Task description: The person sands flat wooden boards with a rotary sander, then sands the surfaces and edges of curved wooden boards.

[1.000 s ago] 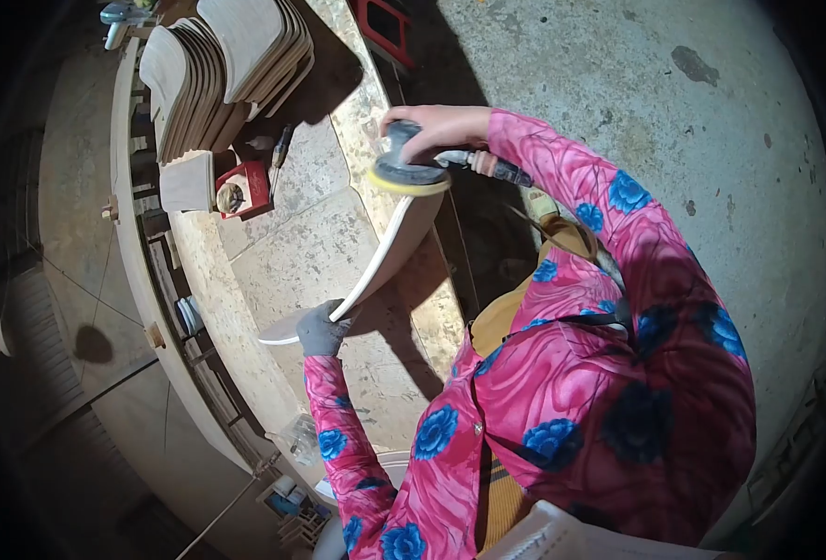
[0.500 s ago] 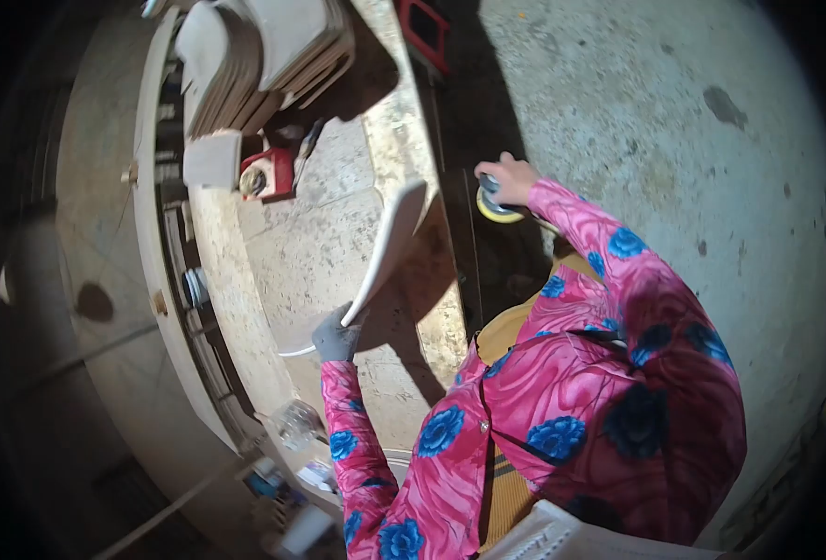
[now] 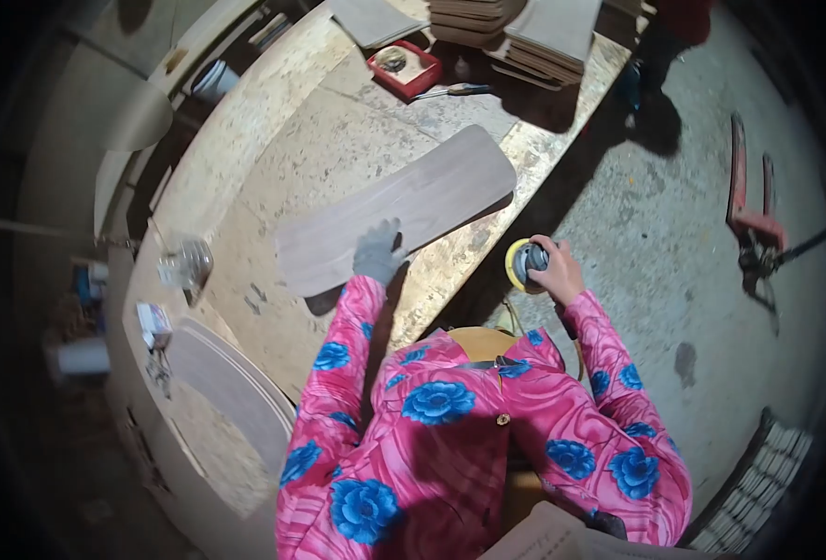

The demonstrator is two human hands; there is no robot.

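A curved wooden panel (image 3: pixel 413 206) with rounded ends lies on the worktable, its broad face up. My left hand (image 3: pixel 378 250), in a grey glove, rests on the panel's near edge with fingers spread. Off the table's right edge, my right hand (image 3: pixel 553 267) is closed round a round power sander (image 3: pixel 523 265), black with a yellow pad rim. The sander is held in the air, apart from the panel, and its pad faces left.
Stacks of similar panels (image 3: pixel 546 42) stand at the table's far end, near a red box (image 3: pixel 405 70) and a brush-like tool (image 3: pixel 453 91). More curved pieces (image 3: pixel 231 383) lie at lower left beside a clear plastic jar (image 3: pixel 186 263). A red pallet jack (image 3: pixel 754 219) stands on the floor.
The panel, tilted up on edge in my left hand before, now lies flat with that hand on top. My head view has turned; my right hand still holds the sander beside the table.
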